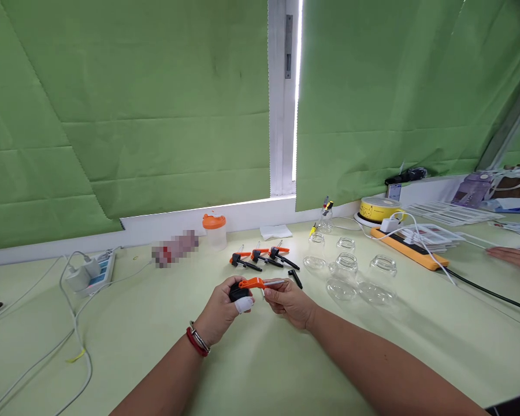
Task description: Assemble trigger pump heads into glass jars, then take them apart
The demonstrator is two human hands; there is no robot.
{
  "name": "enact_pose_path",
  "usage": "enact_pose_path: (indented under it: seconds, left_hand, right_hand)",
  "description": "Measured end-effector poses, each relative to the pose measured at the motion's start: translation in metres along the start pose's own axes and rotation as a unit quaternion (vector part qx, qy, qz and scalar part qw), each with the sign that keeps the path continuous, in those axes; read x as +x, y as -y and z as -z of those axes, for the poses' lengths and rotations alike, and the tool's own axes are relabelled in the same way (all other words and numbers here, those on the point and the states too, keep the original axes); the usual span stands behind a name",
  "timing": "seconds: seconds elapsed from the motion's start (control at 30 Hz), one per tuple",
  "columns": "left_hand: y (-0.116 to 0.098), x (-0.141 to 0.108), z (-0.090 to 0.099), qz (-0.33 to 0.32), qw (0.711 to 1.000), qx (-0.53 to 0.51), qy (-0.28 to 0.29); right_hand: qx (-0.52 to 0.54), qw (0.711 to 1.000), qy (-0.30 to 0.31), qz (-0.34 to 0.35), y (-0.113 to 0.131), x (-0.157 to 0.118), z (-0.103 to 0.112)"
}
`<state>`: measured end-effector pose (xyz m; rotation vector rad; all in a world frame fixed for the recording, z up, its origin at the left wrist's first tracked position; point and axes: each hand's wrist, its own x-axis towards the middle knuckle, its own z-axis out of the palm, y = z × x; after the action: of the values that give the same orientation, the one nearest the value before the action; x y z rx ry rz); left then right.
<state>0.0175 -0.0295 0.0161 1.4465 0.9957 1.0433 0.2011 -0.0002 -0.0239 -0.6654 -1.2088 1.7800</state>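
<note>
- Left hand (222, 309), thumb wrapped in white, grips a black blocky part (236, 290)
- Right hand (288, 301) pinches a slim silver metal rod (274, 283) beside an orange plastic piece (252, 282), between the hands
- Three orange-and-black assemblies (257, 255) lie beyond on the pale green table (251, 370)

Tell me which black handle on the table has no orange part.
It's the loose handle lying singly just beyond the right hand; the other three handles, grouped farther back, each have an orange part.

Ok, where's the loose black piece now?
In the head view, the loose black piece lies right of centre, just beyond the right hand and left of the glass jars.
</note>
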Motion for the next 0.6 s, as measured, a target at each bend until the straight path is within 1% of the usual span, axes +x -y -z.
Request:
enact_pose_path:
  seconds: [0.2, 0.27, 0.4, 0.5, 0.6]
  left_hand:
    - [-0.004, -0.003, -0.0048, 0.02, 0.999, -0.008, 0.032]
    - [-0.0045, -0.0037, -0.0065, 0.01, 0.999, -0.001, 0.039]
    - [-0.0023, -0.0035, -0.0066, -0.015, 1.0, -0.002, 0.026]
    - [-0.0003, -0.0037, -0.006, -0.018, 0.998, -0.056, 0.028]
    - [0.0001, -0.0047, -0.0068, -0.011, 0.992, -0.119, 0.025]
  right_hand:
    - [-0.003, 1.0, -0.018, -0.014, -0.0047, -0.0008, -0.0035]
    - [-0.007, 1.0, -0.015, -0.022, -0.0059, -0.0012, -0.0049]
    - [-0.02, 1.0, 0.008, -0.017, -0.0032, -0.0027, -0.0076]
    - [-0.039, 0.999, 0.022, -0.003, -0.002, -0.0033, -0.0092]
    - [-0.059, 0.998, 0.017, 0.006, -0.0041, -0.0027, -0.0092]
